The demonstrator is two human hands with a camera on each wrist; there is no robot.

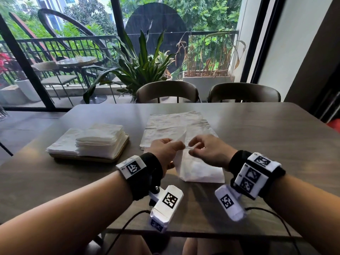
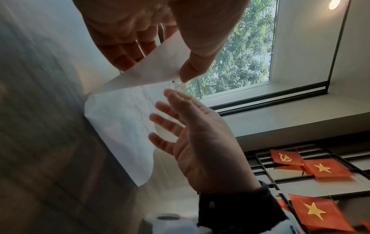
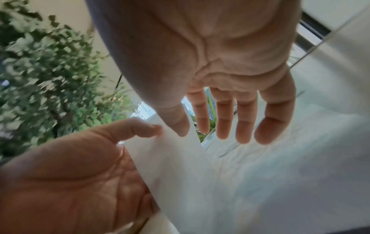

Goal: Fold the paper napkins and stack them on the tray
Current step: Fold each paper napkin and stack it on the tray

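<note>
A white paper napkin [image 1: 200,172] lies on the table [image 1: 266,144] right in front of me, its left part lifted off the surface. My left hand [image 1: 167,150] pinches that raised flap [image 2: 156,68] between thumb and fingers. My right hand [image 1: 206,150] hovers just right of the flap with fingers [image 2: 166,125] straight and spread, holding nothing. The right wrist view shows the right hand's fingertips [image 3: 226,126] over the napkin [image 3: 240,182], the left hand [image 3: 80,174] beside it. A wooden tray [image 1: 88,159] at the left carries a stack of folded napkins [image 1: 99,138].
A loose pile of unfolded napkins [image 1: 174,124] lies flat beyond my hands at mid-table. Two chairs [image 1: 167,91] [image 1: 242,92] stand at the far edge, before a window with plants. Cables hang from my wrist cameras over the near edge.
</note>
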